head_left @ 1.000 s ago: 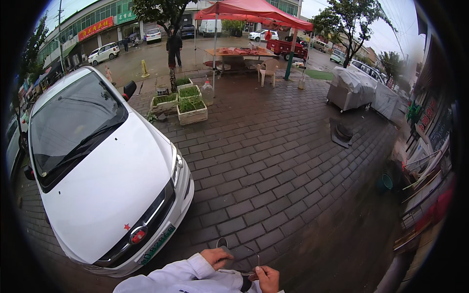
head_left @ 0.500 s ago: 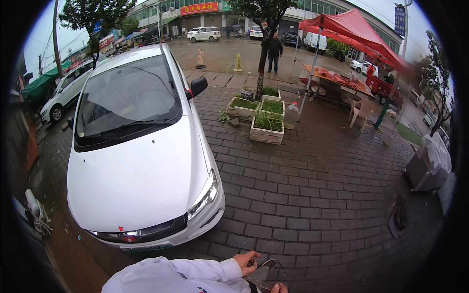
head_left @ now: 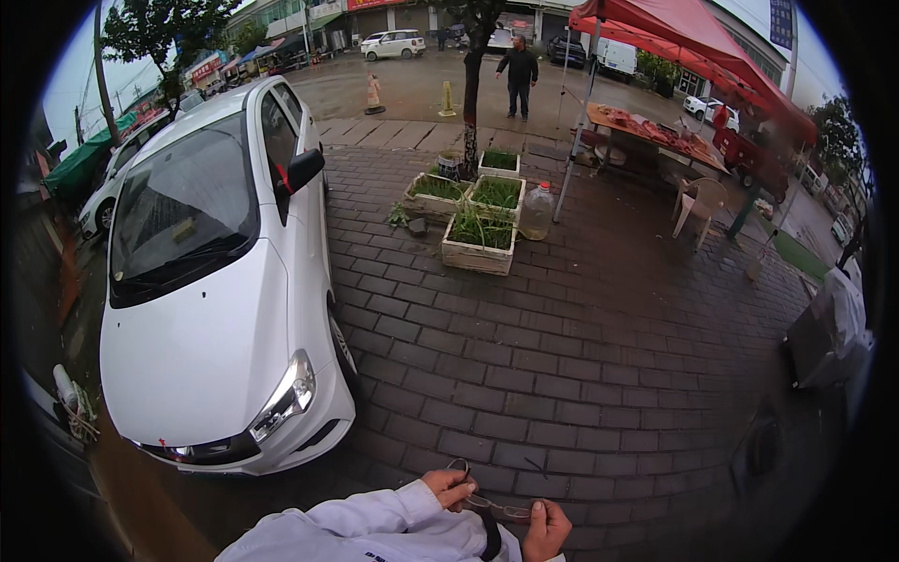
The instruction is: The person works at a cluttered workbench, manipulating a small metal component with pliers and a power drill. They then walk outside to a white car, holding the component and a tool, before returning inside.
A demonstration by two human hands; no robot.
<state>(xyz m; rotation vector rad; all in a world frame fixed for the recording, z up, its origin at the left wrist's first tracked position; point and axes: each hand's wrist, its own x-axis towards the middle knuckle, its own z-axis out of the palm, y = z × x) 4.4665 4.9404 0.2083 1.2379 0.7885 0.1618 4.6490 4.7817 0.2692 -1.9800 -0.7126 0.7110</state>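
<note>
A pair of thin-framed eyeglasses [head_left: 502,509] stretches between my two hands, low in the view in front of my body. My left hand [head_left: 448,488] is closed on one end of the glasses, its fingers curled and a thin loop of the frame standing up beside them. On the other end, my right hand [head_left: 547,530] pinches the rim between thumb and fingers. White sleeves cover my forearms. Below the glasses a dark strap-like band [head_left: 491,532] lies over my white clothing.
A white car [head_left: 201,347] stands close on my left on wet paving bricks [head_left: 562,375]. Ahead are planter boxes [head_left: 478,258], a plastic jug [head_left: 537,212] and a tree. A red canopy [head_left: 674,37] covers a meat table [head_left: 655,139]. A person [head_left: 519,77] stands beyond; a covered cart [head_left: 829,332] is at right.
Both hands have risen, and my right hand shows more fully with the glasses stretched between them. The view has shifted, putting the car farther left. The distant person's arm now reaches outward.
</note>
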